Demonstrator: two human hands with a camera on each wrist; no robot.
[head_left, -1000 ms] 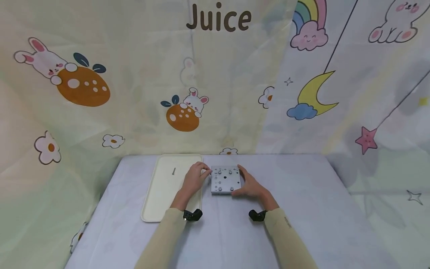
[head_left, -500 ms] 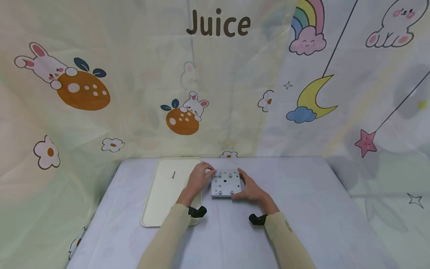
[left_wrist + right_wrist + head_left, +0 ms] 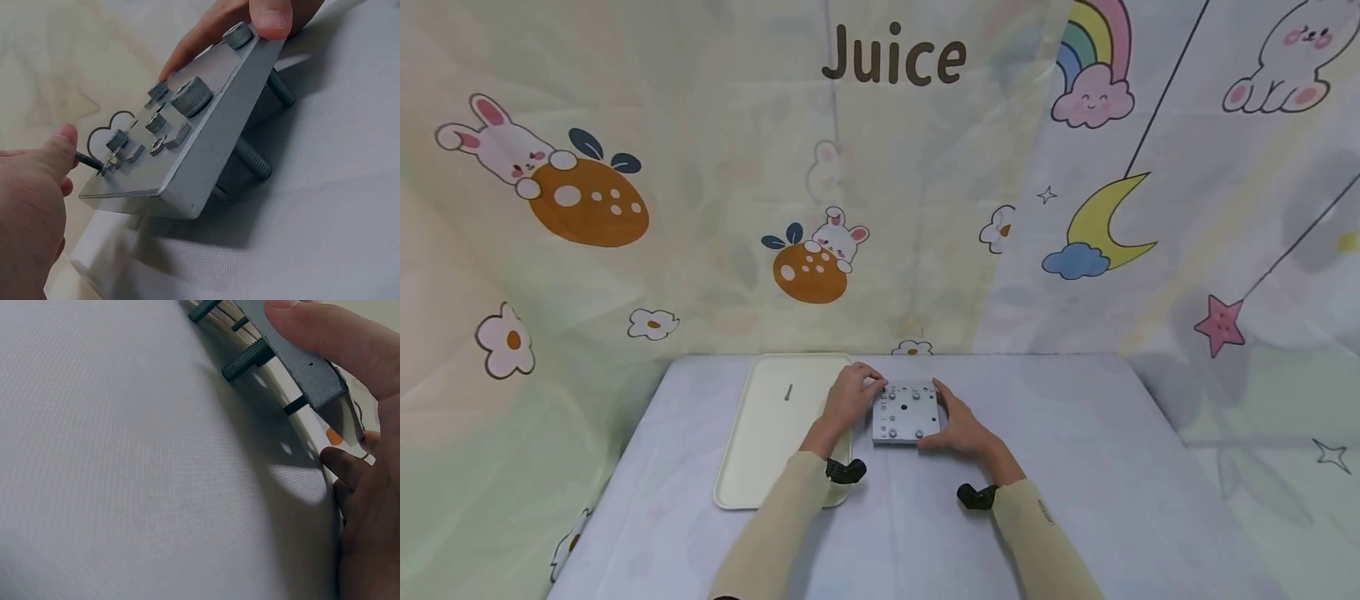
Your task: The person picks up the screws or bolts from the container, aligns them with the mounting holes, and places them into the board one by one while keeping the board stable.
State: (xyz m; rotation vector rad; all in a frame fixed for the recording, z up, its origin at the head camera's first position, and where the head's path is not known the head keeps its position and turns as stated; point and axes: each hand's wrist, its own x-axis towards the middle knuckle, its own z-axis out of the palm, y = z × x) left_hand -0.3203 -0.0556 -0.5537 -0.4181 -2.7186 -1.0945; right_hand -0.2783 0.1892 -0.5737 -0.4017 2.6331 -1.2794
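A square grey metal plate point(image 3: 913, 418) stands over the table, several bolts point(image 3: 192, 97) set through its top and their threaded ends point(image 3: 247, 360) jutting out below. My right hand point(image 3: 961, 425) grips its right side, with the thumb point(image 3: 319, 328) on the near edge and fingers round the far corner. At the far left corner of the plate, my left hand point(image 3: 847, 398) pinches a thin dark screw point(image 3: 89, 161) between thumb and index finger. The screw leans, its lower end right at the plate's top among small bolt heads. Its upper end is hidden in the fingers.
Left of the plate lies a cream tray point(image 3: 748, 467), with a single screw point(image 3: 787, 392) on it; my left forearm crosses its right side. White cloth point(image 3: 1075, 467) covers the table. A printed curtain point(image 3: 715, 208) hangs right behind the table's back edge.
My left hand has shifted right, from beside the plate's left edge to over its far left corner. My right hand keeps its hold on the plate. The head view has tilted slightly.
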